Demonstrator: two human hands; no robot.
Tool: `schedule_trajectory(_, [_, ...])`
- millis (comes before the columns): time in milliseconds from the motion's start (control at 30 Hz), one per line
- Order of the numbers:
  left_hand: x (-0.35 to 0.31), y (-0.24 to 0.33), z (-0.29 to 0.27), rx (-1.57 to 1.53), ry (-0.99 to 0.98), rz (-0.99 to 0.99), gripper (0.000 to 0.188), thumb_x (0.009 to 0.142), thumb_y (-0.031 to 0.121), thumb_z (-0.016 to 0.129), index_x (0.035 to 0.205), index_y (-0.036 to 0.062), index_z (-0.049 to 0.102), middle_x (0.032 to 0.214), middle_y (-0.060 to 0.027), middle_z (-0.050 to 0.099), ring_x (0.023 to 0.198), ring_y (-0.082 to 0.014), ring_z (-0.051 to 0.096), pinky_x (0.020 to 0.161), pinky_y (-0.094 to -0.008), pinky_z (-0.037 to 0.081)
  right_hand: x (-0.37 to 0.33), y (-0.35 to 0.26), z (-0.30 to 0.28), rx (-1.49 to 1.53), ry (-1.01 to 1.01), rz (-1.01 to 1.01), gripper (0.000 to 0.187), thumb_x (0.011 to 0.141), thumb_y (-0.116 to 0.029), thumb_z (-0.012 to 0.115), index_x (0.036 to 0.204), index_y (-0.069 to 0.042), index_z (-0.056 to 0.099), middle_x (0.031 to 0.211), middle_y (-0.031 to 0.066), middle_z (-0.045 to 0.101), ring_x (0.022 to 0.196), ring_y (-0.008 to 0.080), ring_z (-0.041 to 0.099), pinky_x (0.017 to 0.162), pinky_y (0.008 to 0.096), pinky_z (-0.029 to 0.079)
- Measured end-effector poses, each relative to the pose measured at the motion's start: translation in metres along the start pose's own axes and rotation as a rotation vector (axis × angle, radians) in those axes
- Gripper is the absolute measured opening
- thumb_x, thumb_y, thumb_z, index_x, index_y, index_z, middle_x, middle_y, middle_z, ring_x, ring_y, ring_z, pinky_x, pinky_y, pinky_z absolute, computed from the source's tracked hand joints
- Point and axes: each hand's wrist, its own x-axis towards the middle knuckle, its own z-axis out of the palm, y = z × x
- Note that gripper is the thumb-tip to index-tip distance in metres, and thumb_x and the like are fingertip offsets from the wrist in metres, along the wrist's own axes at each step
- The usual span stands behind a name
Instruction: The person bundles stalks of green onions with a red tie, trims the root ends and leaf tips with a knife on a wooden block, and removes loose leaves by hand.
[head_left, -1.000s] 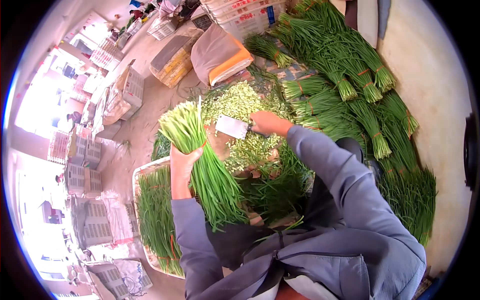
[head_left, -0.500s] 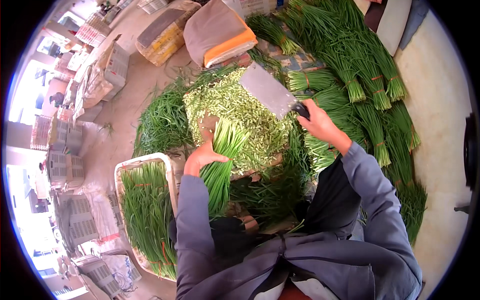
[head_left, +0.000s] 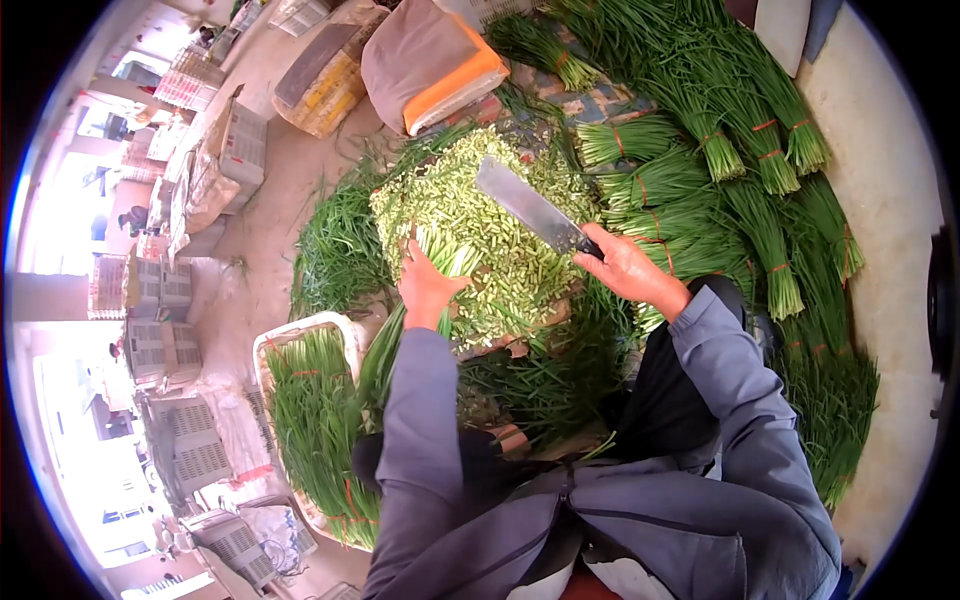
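My right hand [head_left: 632, 268] is closed round the black handle of a cleaver [head_left: 530, 205], whose broad metal blade slants up and left over a heap of chopped pale-green stem pieces [head_left: 530, 275]. To its left, my left hand [head_left: 428, 285] is wrapped over a bundle of garlic chives [head_left: 447, 252]. The bundle's pale cut ends show beyond the fingers, above the heap, while its green leaves trail back beside my left forearm, which hides part of them. A gap separates the blade from the bundle. The heap covers most of the surface under it.
Banded chive bundles [head_left: 680, 230] lie stacked on the right. A white crate [head_left: 357, 345] of banded chives stands at my left, with loose green leaves [head_left: 345, 250] beyond it. A grey and orange padded bundle [head_left: 425, 65] sits at the back. Stacked crates [head_left: 235, 150] stand farther left.
My left hand has moved farther from me with the chives, and their leaves have swung left of my forearm. The cleaver's blade has turned and shows narrower. The view has shifted slightly.
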Motion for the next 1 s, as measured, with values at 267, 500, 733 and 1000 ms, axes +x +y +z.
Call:
schedule_trajectory(267, [0.014,-0.052,0.022,-0.289,-0.184,0.311,0.133,0.054,0.042,0.094,0.152,-0.0093,0.020,0.151,-0.0310,0.037,0.143,-0.0391,0.037,0.117,-0.0428,0.033,0.008,-0.012,0.004,-0.146,-0.008,-0.109,0.026,0.094,-0.011,0.066,0.113,-0.004,0.051,0.077,0.0214,0.059,0.068,0.0433,0.059,0.059,0.0479,0.045])
schedule_trajectory(500, [-0.017,-0.002,0.021,-0.068,-0.026,0.266,0.149,0.047,0.056,0.094,0.152,-0.0113,0.013,0.152,-0.0337,0.030,0.145,-0.0427,0.030,0.119,-0.0473,0.027,-0.012,-0.037,0.021,-0.271,0.056,-0.101,0.023,0.094,-0.010,0.062,0.114,-0.004,0.051,0.085,0.0216,0.063,0.070,0.0431,0.062,0.058,0.0484,0.049])
schedule_trajectory(733, [-0.006,0.007,0.026,0.002,0.025,0.233,0.099,0.051,0.044,0.094,0.121,-0.0074,0.047,0.118,-0.0262,0.059,0.110,-0.0411,0.060,0.095,-0.0446,0.050,-0.019,-0.047,0.059,-0.426,-0.022,-0.157,0.023,0.095,-0.014,0.060,0.112,-0.004,0.048,0.079,0.0205,0.062,0.064,0.0396,0.063,0.054,0.0468,0.051])
schedule_trajectory(1000, [-0.001,0.005,0.023,-0.030,-0.007,0.237,0.091,0.055,0.046,0.090,0.118,-0.0090,0.054,0.119,-0.0288,0.061,0.111,-0.0400,0.063,0.097,-0.0423,0.051,-0.013,-0.038,0.091,-0.503,-0.124,-0.102,0.018,0.096,-0.015,0.057,0.104,-0.004,0.045,0.075,0.0192,0.061,0.064,0.0387,0.063,0.055,0.0459,0.051])
